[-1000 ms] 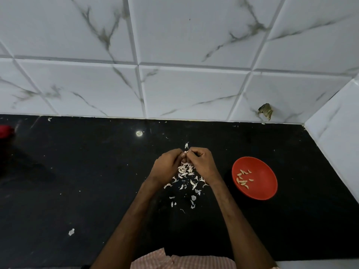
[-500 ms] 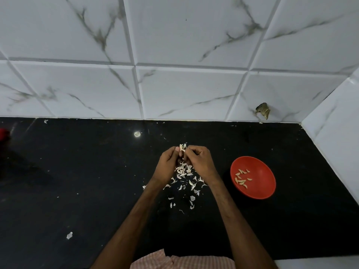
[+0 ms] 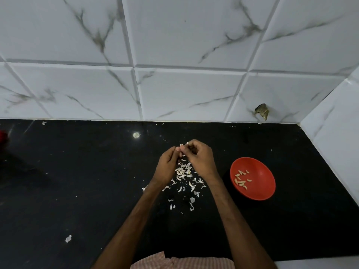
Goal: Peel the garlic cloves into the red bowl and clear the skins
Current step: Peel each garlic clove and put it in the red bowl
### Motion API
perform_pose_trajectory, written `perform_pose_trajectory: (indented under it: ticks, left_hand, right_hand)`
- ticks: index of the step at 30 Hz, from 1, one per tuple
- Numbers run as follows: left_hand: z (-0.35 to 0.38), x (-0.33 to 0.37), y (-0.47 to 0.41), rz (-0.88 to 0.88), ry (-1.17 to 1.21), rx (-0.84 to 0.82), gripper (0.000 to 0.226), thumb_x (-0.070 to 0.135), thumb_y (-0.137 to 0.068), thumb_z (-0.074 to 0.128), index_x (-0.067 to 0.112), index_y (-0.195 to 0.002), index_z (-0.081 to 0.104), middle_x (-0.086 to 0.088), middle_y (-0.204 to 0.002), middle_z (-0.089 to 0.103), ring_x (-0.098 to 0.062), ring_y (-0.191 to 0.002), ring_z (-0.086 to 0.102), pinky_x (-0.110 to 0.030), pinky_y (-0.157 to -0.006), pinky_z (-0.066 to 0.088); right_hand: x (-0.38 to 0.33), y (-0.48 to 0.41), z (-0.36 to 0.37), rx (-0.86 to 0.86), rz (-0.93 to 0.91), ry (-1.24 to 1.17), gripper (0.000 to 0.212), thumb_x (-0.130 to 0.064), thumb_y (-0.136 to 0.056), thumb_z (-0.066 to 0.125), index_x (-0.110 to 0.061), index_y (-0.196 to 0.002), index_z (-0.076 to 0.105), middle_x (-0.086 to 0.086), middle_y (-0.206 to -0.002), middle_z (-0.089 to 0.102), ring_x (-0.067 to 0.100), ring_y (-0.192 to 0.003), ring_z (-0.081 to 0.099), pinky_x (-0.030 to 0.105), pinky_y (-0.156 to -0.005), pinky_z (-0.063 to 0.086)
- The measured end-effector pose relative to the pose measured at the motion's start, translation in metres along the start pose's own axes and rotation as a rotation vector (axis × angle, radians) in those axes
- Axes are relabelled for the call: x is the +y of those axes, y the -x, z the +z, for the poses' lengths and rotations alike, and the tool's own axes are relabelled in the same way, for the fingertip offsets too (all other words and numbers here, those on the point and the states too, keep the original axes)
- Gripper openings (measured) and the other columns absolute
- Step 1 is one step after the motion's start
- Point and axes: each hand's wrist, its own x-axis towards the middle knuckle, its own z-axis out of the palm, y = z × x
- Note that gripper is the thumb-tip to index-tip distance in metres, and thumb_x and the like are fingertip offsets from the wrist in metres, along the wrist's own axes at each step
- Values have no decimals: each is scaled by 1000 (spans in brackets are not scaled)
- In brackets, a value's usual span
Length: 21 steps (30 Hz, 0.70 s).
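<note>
As papery skins [image 3: 183, 171] litter the counter [image 3: 77, 171], left hand [image 3: 167, 166] and right hand [image 3: 200, 158] fingers [image 3: 191, 145] pinch a clove [image 3: 182, 146].

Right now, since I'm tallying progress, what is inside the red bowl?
The red bowl holds roughly ten peeled garlic cloves, bunched toward its left side, the rest bare. Nothing covers the inside.
</note>
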Motion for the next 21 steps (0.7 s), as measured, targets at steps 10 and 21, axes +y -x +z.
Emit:
perform_pose_trajectory:
  ticks: [10, 21]
  left_hand:
    - [-5, 14, 1, -111, 203, 17, 36, 28, -109, 39, 21, -75, 49, 9, -61, 38, -2, -49, 27, -13, -42, 24]
    - [-5, 17, 5, -40, 42, -93, 34, 17, -109, 37, 10, -80, 53, 11, -61, 46, 2, -50, 41, -10, -50, 34]
  right_hand:
    - [9, 0, -6, -45, 83, -56, 14, -3, -92, 70, -17, -96, 73, -2, -87, 74, 10, -78, 70, 28, -58, 55]
    - [-6, -2, -8, -48, -22, -75, 8, -16, -95, 71, -13, -98, 77, 3, -85, 75, 20, -74, 71, 33, -57, 56]
